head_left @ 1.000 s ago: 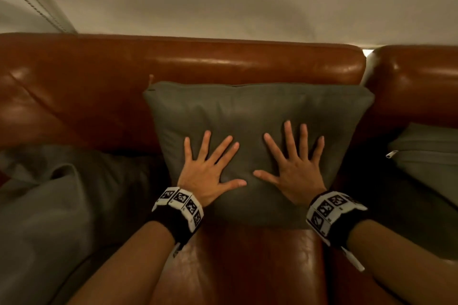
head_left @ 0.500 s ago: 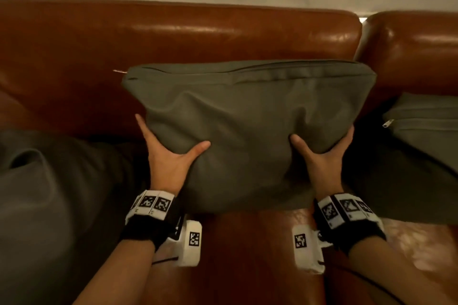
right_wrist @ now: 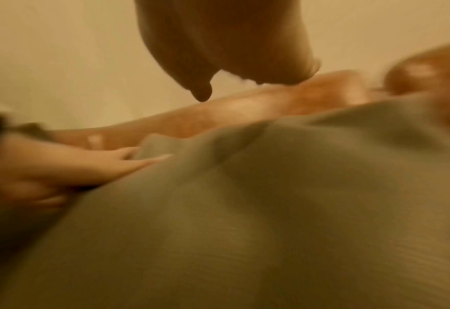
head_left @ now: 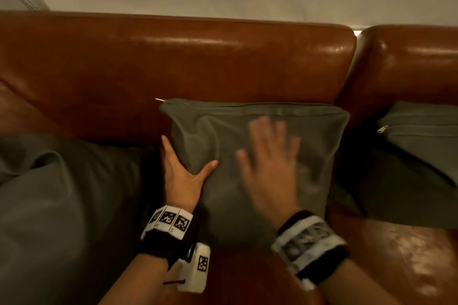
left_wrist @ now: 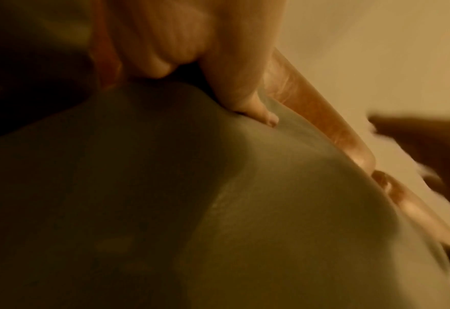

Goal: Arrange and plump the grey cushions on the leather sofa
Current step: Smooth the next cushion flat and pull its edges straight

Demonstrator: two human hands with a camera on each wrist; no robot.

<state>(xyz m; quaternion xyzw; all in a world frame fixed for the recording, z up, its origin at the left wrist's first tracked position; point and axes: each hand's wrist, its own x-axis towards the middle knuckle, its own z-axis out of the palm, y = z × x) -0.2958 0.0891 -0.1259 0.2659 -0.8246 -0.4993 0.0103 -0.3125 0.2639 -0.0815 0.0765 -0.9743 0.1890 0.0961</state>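
Observation:
A grey cushion (head_left: pixel 314 156) stands upright against the brown leather sofa back (head_left: pixel 173 62), zip edge on top. My left hand (head_left: pixel 183 176) grips its left side, thumb on the front face and fingers behind. In the left wrist view the thumb (left_wrist: pixel 244 94) dents the cushion (left_wrist: pixel 271 209). My right hand (head_left: pixel 270 163) is flat and spread over the cushion's front, blurred by motion; whether it touches the fabric is unclear. The right wrist view shows my right hand (right_wrist: pixel 231 52) above the cushion (right_wrist: pixel 271 209) and my left hand (right_wrist: pixel 72 169) at its edge.
A second grey cushion (head_left: pixel 62 205) lies slumped on the seat at the left. A third grey cushion (head_left: pixel 421 136), with its zip pull showing, leans at the right by the neighbouring backrest. Bare leather seat (head_left: pixel 396 255) shows at the front right. A pale wall rises behind the sofa.
Both hands went from flat on the cushion's front to gripping its sides. Now the right hand has let go and swings over the front; the left still holds the left side.

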